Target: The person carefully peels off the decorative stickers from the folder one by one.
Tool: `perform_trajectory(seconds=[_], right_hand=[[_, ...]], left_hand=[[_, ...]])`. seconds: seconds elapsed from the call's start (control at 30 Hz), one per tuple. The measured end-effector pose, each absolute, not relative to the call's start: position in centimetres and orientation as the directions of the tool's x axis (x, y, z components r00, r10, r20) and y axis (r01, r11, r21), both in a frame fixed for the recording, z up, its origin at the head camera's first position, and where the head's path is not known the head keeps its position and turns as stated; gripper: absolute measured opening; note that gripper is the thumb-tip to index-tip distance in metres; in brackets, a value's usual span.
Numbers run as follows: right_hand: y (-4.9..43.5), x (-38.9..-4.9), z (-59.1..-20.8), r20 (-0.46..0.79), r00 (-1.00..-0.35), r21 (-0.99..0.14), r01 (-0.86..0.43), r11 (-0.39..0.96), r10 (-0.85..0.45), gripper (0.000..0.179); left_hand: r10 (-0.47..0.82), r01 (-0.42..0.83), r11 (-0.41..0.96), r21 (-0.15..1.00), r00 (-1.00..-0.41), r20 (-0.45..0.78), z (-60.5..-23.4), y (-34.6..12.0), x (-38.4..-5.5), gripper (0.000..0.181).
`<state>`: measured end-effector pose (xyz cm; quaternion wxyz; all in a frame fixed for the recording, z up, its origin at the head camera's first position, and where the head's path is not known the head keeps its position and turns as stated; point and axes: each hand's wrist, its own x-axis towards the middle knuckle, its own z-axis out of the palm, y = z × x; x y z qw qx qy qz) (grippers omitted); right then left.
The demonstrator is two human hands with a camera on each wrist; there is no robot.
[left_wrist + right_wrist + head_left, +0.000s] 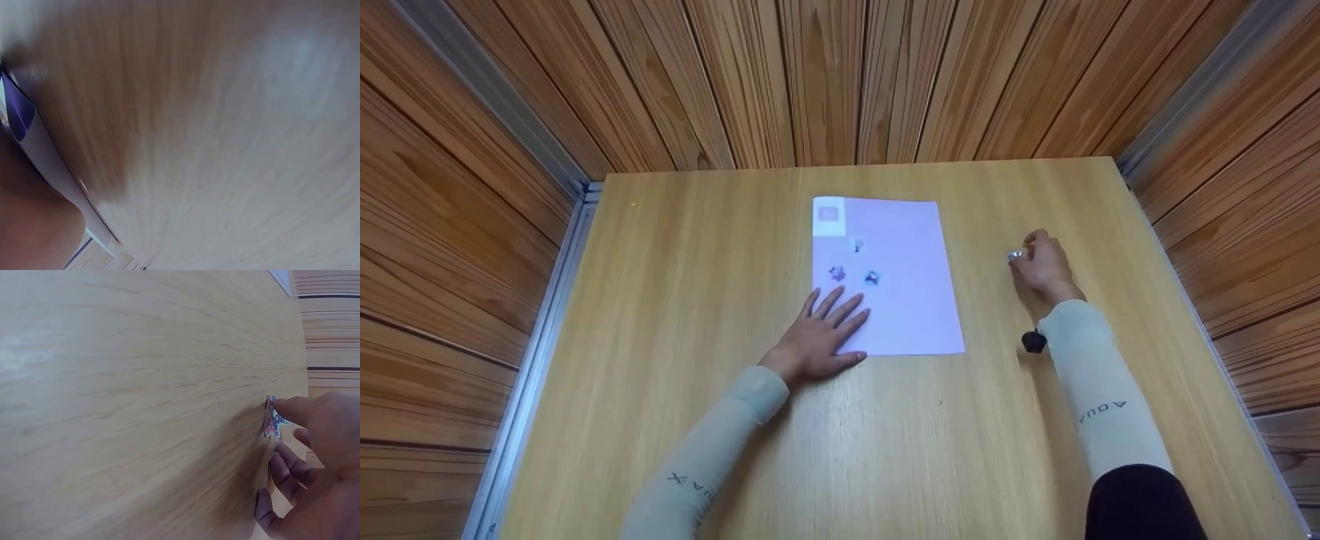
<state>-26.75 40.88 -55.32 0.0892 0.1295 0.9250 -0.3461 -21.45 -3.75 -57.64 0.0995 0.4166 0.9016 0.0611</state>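
Note:
A lavender paper booklet or folder [904, 277] lies on the table, with a white patch at its far left corner. Three small stickers show on its left half: one upper sticker [856, 244], a left sticker [837, 273] and a right sticker [871, 278]. My left hand [819, 341] rests flat across the near left corner, fingers spread. To the right of the booklet, my right hand [1044, 264] pinches a small, colourful die-cut sticker [274, 419] just at the table surface. How the fingertips behind the sticker lie is partly hidden.
The light wooden table [697, 262] is bounded by plank walls [825, 82] at the back and both sides. A metal rail [540, 352] runs along the left edge. A black round piece [1033, 342] sits at the right wrist.

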Motion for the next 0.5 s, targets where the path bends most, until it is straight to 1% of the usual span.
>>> perform_trajectory(seconds=[0.23,0.5], right_hand=[[40.6,-26.7,-54.9,-0.250,-0.956,-0.622,0.283,0.730,0.157,0.054],[39.5,-26.5,-53.8,-0.183,-0.972,-0.588,0.227,0.776,0.146,0.052]], left_hand=[[0.763,0.739,0.646,0.189,-0.633,-0.131,-57.8,-3.7,-21.5,0.076],[0.763,0.738,0.646,0.194,-0.634,-0.128,-57.8,-3.7,-21.6,0.077]])
